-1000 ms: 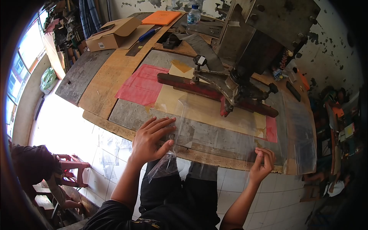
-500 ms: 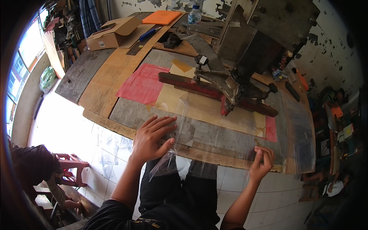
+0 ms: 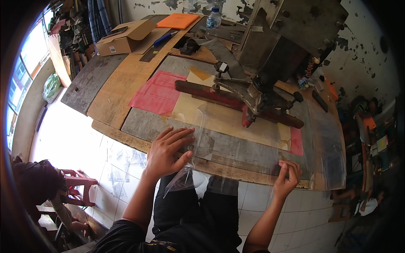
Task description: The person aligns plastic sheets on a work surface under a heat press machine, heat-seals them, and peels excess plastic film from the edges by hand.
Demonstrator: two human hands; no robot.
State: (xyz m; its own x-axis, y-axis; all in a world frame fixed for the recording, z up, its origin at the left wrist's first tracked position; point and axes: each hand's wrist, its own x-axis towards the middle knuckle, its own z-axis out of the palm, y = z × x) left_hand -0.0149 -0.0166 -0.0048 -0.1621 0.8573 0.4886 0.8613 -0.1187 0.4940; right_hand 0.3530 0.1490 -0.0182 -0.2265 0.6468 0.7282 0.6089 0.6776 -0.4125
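Observation:
A clear plastic sheet (image 3: 236, 154) lies over the front of the grey work plate, and its loose crumpled end (image 3: 179, 181) hangs off the table edge above my lap. My left hand (image 3: 166, 154) rests on the sheet's left part, fingers stretched and thumb apart. At the right front edge, my right hand (image 3: 287, 179) is closed in a pinch on the sheet's right side. Beyond both hands, a press with a dark red bar (image 3: 211, 95) stands over a cream-coloured strip (image 3: 240, 125). Pink material (image 3: 156, 92) shows at the strip's left end.
Clear sheets (image 3: 332, 168) hang over the table's right edge. Toward the back are a cardboard box (image 3: 120, 44), an orange folder (image 3: 178, 20), a blue-handled tool (image 3: 164, 39) and a water bottle (image 3: 214, 19). Another person (image 3: 38, 185) sits low at left, beside a red stool (image 3: 82, 182).

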